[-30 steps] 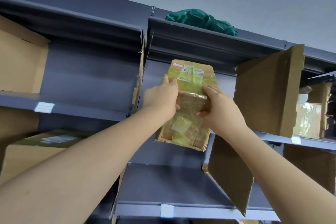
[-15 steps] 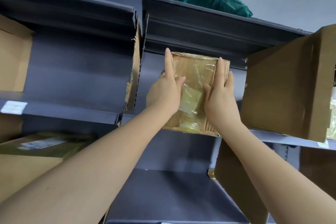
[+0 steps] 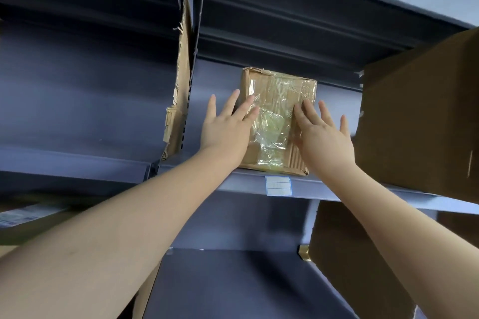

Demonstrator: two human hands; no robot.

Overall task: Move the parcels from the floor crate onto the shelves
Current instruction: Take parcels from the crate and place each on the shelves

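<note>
Held aloft a second ago, the parcel (image 3: 277, 122) now stands on the shelf (image 3: 324, 190), just above the white label (image 3: 278, 185). Left hand (image 3: 228, 134) and right hand (image 3: 322, 140) lie flat against it, fingers (image 3: 247, 109) straight and apart, probably pushing. This one is shelved; the floor crate is unseen.

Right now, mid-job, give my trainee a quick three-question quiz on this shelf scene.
1. True or false: the taped parcel sits on the shelf.
2. The left hand and right hand are: A) curled around the parcel's sides; B) open, fingers straight, at its front; C) hanging below the shelf.
3. Fill in: the shelf edge under the parcel carries a white ____.

Key: 1 true; 2 B; 3 label.
</note>
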